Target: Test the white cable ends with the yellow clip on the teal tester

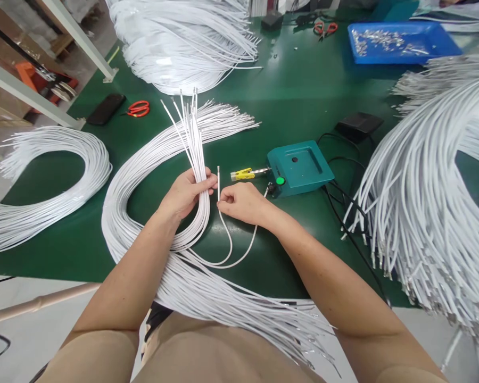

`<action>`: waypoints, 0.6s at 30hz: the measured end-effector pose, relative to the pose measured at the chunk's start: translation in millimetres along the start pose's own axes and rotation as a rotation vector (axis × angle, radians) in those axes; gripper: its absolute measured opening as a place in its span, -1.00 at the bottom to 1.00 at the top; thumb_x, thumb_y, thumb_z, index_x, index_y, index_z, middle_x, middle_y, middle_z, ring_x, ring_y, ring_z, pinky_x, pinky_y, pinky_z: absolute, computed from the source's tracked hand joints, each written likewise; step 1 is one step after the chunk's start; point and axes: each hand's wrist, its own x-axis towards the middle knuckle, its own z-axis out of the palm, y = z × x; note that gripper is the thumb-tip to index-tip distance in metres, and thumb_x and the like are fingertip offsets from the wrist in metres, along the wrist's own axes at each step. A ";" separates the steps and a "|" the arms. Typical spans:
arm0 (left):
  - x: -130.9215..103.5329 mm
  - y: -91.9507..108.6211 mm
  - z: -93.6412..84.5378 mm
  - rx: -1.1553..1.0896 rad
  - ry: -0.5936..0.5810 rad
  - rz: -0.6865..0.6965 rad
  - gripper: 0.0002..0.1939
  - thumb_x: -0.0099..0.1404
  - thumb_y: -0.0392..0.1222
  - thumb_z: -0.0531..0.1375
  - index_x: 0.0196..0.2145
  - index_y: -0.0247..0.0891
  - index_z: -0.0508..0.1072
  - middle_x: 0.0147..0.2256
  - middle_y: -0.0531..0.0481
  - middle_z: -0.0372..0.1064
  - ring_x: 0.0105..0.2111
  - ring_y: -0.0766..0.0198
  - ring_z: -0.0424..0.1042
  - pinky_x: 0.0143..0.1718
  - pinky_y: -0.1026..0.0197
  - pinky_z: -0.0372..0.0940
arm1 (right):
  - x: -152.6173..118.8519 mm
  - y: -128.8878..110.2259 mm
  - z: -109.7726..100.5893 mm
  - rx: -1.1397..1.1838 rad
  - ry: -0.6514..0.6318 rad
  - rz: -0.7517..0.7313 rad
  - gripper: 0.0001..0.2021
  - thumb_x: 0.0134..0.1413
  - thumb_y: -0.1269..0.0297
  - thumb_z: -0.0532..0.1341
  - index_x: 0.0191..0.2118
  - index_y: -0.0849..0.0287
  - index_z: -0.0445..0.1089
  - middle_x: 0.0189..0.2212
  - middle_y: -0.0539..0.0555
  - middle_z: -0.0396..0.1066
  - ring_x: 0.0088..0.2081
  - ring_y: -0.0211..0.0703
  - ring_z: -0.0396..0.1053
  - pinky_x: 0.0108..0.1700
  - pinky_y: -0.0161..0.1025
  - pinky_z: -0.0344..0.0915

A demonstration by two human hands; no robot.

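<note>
My left hand (191, 190) is closed around a bundle of white cables (194, 141), whose tips stand up above the thumb. Just to its right, my right hand (241, 202) pinches a single white cable (225, 229) near its end, and that tip points upward. The cable loops down toward the large coil of white cables (122, 181) lying under my left arm. Another white cable (252, 242) runs from the coil to the front of a teal box (301, 169) with a green button. A yellow clip (243, 174) on a metal prong sticks out of the box's left side.
Further cable coils lie left (83, 170), at the back (183, 42) and right (431, 202). A blue tray (407, 58) holds small metal parts. Red-handled scissors (138, 108), a black phone (106, 108) and red-handled cutters (325, 30) lie on the green table (303, 90). Black cords trail behind the box.
</note>
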 end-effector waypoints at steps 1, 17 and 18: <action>0.1 -0.9 1.4 0.007 0.012 0.012 -0.65 -0.05 -0.26 0.43 -0.34 -0.31 0.38 -0.44 0.07 0.43 -0.46 0.44 0.41 -0.41 0.39 0.29 | 0.7 0.3 -1.4 0.017 0.001 0.004 -0.86 -0.10 0.35 0.19 -0.58 0.18 0.43 -0.59 -0.03 0.41 -0.50 -0.28 0.26 -0.41 -0.31 0.08; -5.2 -10.6 11.1 0.248 0.004 0.176 -0.66 -0.07 -0.24 0.40 -0.35 -0.26 0.36 -0.42 0.09 0.41 -0.50 0.40 0.32 -0.46 0.32 0.22 | 8.5 12.3 -7.3 0.444 0.249 0.107 -0.80 -0.04 0.17 0.25 -0.32 0.19 0.43 -0.57 -0.06 0.40 -0.55 -0.31 0.29 -0.46 -0.32 0.23; -6.6 -10.8 12.5 0.290 -0.008 0.186 -0.67 -0.05 -0.22 0.40 -0.35 -0.25 0.37 -0.42 0.09 0.41 -0.50 0.39 0.33 -0.45 0.31 0.23 | 8.9 12.8 -7.5 0.517 0.265 0.109 -0.78 -0.06 0.15 0.27 -0.33 0.19 0.43 -0.57 -0.06 0.39 -0.56 -0.31 0.28 -0.48 -0.32 0.24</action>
